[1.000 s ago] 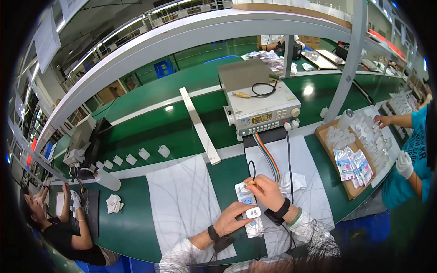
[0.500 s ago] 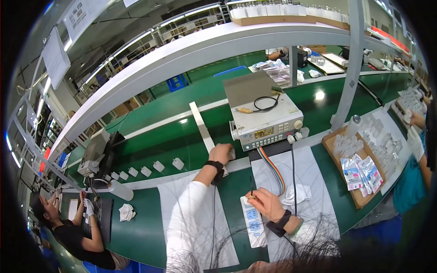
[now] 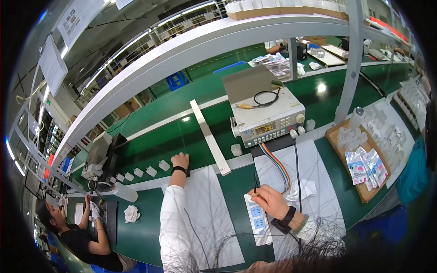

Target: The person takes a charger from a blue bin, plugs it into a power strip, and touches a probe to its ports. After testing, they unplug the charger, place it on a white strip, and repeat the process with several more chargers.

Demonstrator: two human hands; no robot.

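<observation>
My left hand [image 3: 180,160] reaches to the near end of a row of small white plug adapters, its fingers curled downward. What lies under them is hidden, at the spot where an adapter stood before. Just left of it is the closest visible white adapter [image 3: 164,165]. Another white adapter [image 3: 236,149] stands apart, by the left side of a bench meter [image 3: 268,123]. My right hand [image 3: 269,200] pinches a slim dark probe with a brass-coloured part [image 3: 255,194], upright over the top end of a white power strip [image 3: 257,223].
A white bar [image 3: 210,136] lies across the green bench. Rainbow ribbon cable [image 3: 278,168] and a black cable run from the meter over white sheets. At right sits a cardboard tray [image 3: 359,191] with packets and clear parts. A co-worker [image 3: 88,236] sits at left.
My left hand has moved left from beside the meter to the row's near end. A white adapter now shows where it was. My right hand keeps its pinch on the probe.
</observation>
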